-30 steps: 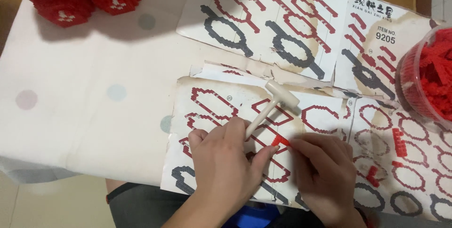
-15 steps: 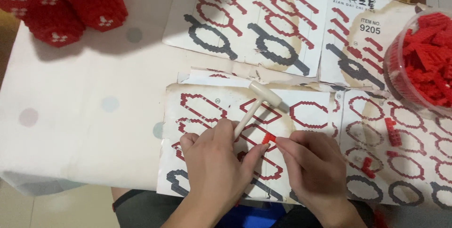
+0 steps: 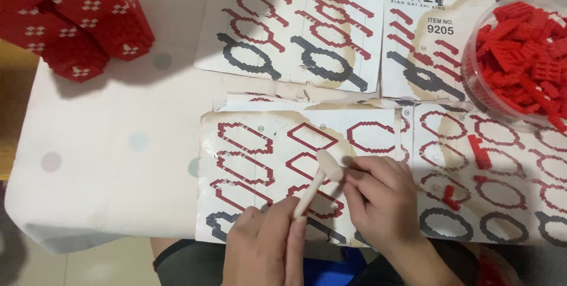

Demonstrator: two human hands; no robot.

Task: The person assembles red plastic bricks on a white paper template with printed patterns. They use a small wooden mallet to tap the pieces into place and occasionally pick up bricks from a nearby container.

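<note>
Hammer head lowered onto right fingers | left hand (image 3: 266,244) pinches small cream hammer (image 3: 318,180) handle | right hand (image 3: 381,200) fingertips pressed together on instruction sheet (image 3: 248,162)

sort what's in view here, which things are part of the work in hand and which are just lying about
In hand: left hand holding small cream mallet; right hand at its head; instruction sheet beneath.

Lying about: tub of red bricks, loose red bricks, red block model, upper sheets.

Only one view: from the head, looking steeply down, close over the bench (image 3: 106,162); near edge at bottom.
</note>
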